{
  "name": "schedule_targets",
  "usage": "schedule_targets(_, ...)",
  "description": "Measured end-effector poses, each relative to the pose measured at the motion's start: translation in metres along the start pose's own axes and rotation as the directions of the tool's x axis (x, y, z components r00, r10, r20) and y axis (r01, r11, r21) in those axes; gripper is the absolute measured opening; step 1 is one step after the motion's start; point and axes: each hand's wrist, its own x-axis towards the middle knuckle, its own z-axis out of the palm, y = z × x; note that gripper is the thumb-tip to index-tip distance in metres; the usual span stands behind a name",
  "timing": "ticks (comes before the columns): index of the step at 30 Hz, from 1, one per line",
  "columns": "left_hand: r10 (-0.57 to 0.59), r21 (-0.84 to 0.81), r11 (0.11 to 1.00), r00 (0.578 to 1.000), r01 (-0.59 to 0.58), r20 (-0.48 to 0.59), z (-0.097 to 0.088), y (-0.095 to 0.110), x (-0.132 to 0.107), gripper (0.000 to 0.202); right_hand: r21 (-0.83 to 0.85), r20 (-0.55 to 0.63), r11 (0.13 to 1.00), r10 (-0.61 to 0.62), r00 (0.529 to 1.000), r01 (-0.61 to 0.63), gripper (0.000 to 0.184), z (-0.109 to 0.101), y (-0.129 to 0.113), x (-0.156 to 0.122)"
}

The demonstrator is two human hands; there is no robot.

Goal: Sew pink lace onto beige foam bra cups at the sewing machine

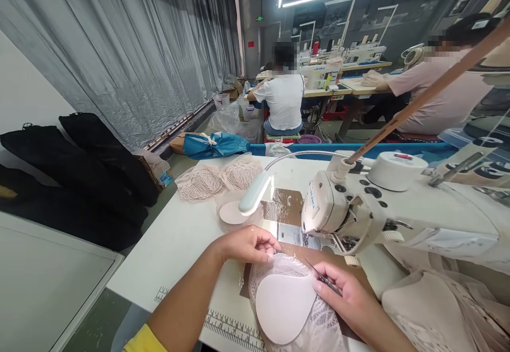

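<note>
A pale lace bra piece (pixel 322 315) with a smooth, teardrop-shaped cup pad (pixel 285 307) lies at the front of the sewing table. My left hand (pixel 253 243) is closed, pinching the top edge of the lace between thumb and fingers. In my right hand (pixel 346 288) is a thin, dark, pointed tool that looks like tweezers (pixel 326 280), its tip pointing up and left over the lace edge. The right thumb rests close to the pad's right side. Just beyond both hands stands the head of a white sewing machine (pixel 324 203).
A white lamp (pixel 255 195) on a bendy neck hangs over stacked pads (pixel 235 212). Lace pieces (pixel 219 176) lie at the table's far left, and more cups (pixel 430 309) at the right. Two people sit at machines beyond, one in a white shirt (pixel 282 102).
</note>
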Motion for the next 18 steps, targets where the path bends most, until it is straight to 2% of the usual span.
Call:
schedule_targets(3, 0.002, 0.014, 1.0, 1.0, -0.002, 0.015, 0.002, 0.0004, 0.0003, 0.041, 0.004, -0.039, 1.0, 0.015, 0.999, -0.015, 0.03, 0.0008, -0.0014, 0.0002)
schedule_targets(10, -0.02, 0.223, 0.975, 1.0, 0.016, 0.014, 0.0009, -0.0011, -0.0004, 0.048, 0.004, -0.072, 0.999, 0.04, 0.997, -0.04, 0.027, 0.0005, 0.0014, 0.0013)
schedule_targets(18, -0.02, 0.238, 0.971, 0.999, 0.029, -0.04, -0.0028, -0.0023, -0.0014, 0.041, 0.08, -0.096, 0.994, 0.082, 0.992, -0.074, 0.03, 0.0026, -0.0042, 0.0008)
